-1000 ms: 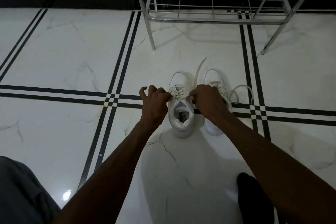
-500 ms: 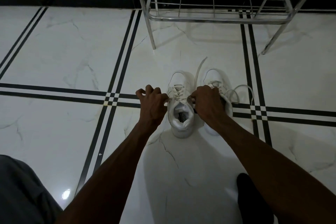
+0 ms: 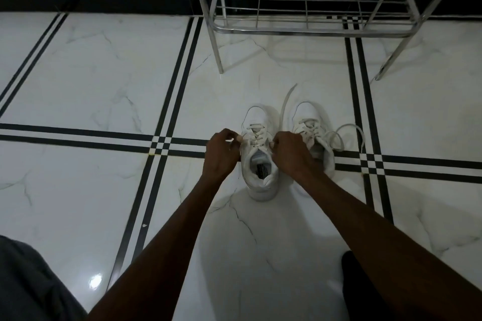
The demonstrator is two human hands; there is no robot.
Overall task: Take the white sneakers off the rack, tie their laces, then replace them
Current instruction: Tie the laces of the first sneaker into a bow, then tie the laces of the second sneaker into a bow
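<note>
Two white sneakers stand side by side on the marble floor, toes pointing away from me. The left sneaker (image 3: 257, 164) sits between my hands. My left hand (image 3: 221, 156) pinches a lace end at its left side and my right hand (image 3: 292, 155) grips the lace at its right side. The right sneaker (image 3: 310, 125) is partly covered by my right wrist; its loose laces (image 3: 347, 135) trail in loops on the floor to the right, and one end runs forward between the shoes.
A chrome wire shoe rack (image 3: 307, 31) stands just beyond the sneakers, its lowest shelf bare. The floor is white marble with black inlay lines (image 3: 161, 143). My grey-clad knee (image 3: 28, 281) is at bottom left, a dark shape (image 3: 365, 289) at bottom right.
Both hands stay at the left sneaker's laces. My left hand's fingers have curled tighter on the lace end; the shoes have not moved.
</note>
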